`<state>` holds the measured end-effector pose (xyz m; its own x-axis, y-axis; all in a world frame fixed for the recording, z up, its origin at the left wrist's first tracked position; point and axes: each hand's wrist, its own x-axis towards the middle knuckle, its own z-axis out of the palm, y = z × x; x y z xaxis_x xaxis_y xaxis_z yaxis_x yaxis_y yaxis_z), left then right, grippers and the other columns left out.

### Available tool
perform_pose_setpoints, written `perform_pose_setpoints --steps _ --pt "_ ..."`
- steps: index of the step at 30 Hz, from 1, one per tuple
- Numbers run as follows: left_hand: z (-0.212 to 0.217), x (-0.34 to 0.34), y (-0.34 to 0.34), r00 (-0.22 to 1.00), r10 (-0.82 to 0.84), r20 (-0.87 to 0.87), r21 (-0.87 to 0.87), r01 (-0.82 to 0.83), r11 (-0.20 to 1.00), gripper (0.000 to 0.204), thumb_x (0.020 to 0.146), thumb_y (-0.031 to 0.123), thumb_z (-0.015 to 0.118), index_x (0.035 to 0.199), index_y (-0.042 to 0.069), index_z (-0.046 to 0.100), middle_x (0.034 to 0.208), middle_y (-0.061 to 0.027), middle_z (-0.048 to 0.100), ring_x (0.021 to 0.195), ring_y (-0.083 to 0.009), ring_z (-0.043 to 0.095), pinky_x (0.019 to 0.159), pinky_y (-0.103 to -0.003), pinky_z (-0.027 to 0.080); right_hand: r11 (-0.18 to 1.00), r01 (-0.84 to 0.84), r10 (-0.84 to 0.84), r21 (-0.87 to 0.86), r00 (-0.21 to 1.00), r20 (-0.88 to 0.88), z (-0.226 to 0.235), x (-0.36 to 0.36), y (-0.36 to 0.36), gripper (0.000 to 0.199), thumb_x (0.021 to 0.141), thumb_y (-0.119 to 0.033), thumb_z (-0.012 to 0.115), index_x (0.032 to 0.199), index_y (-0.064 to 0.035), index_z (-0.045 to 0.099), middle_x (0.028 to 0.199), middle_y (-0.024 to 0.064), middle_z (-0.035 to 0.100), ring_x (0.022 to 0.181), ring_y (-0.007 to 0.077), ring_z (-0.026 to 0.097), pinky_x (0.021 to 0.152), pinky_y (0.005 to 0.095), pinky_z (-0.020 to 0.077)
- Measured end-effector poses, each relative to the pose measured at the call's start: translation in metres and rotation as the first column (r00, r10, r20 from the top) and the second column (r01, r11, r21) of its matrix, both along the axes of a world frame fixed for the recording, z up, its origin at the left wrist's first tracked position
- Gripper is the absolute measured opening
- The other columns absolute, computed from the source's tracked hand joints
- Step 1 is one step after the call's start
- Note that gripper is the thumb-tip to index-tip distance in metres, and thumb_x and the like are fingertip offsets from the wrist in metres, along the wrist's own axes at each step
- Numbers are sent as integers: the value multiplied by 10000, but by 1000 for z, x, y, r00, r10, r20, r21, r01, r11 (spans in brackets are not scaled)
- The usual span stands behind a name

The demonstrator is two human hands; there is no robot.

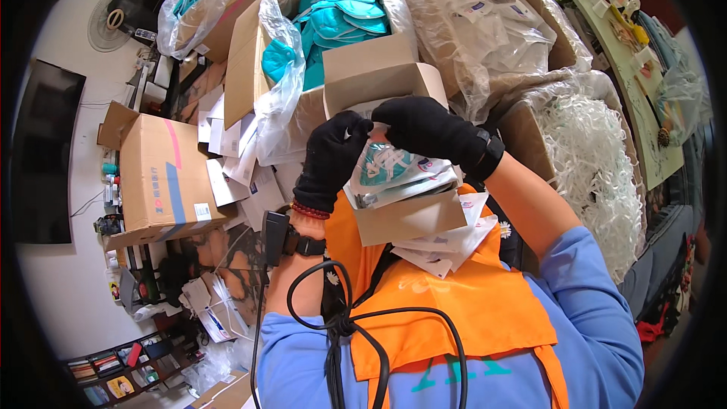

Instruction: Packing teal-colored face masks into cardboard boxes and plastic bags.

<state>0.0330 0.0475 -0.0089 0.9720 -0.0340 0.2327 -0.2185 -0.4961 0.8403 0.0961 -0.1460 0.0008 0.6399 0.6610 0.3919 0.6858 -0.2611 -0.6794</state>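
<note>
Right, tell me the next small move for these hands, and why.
I'd probably lower the clear packet flat into the small carton. The left hand and right hand meet at the packet's upper end, the carton's near flap is folded outward, and other packets already lie in there beneath it.

The black, close-fitting gloves [432, 130] look like matt cloth to me; the flat clear pouch [385, 162], glossy plastic; the open brown box [413, 217], smooth matt cardboard; the baggy clear liner [282, 123], crinkled shiny plastic.
</note>
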Motion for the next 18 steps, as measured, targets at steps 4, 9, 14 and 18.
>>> perform_pose_setpoints --steps 4,9,14,18 --pt "-10 0 -17 994 105 27 -28 -104 994 132 917 134 627 915 8 665 809 -105 670 754 -185 622 704 -299 483 976 65 -52 -207 996 67 -7 -3 1 96 727 -97 660 812 -94 703 791 116 669 787 326 646 709 399 508" --pt "-37 -2 -23 973 90 214 275 -148 950 181 853 110 668 1013 28 682 936 -138 678 841 -285 677 732 -361 531 970 162 -89 -183 931 354 -3 -24 0 27 678 -128 671 702 -127 680 715 84 628 719 289 626 684 393 487" --pt "-47 5 -26 922 -74 380 627 -198 753 276 828 84 645 1102 58 665 1005 -170 671 874 -327 671 757 -381 545 973 182 -95 -145 880 466 -9 -30 -10 71 678 -115 650 748 -121 639 722 66 586 723 261 596 684 382 466" --pt "-61 18 -19 969 -38 245 618 -126 776 292 841 73 589 1127 73 644 965 -178 674 862 -338 664 767 -410 536 963 92 61 -255 843 535 2 -46 -15 90 704 -128 632 790 -104 620 741 70 565 744 252 587 705 380 457"
